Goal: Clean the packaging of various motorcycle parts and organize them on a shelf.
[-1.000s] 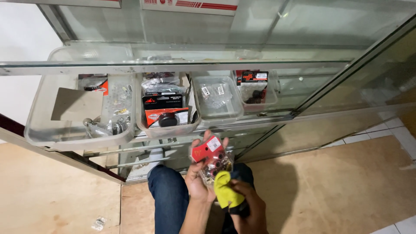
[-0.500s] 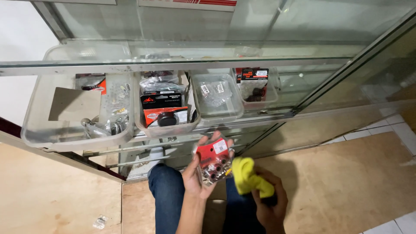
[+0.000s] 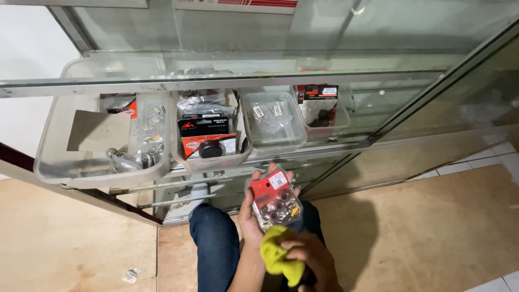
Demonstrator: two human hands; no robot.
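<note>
Head view: upright red packet (image 3: 274, 200) (left hand (image 3: 250, 220)).

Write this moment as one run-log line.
left hand: holds red-carded clear blister pack of small round parts | right hand: presses yellow cloth to pack's lower edge | behind: clear plastic trays on glass shelf
</note>
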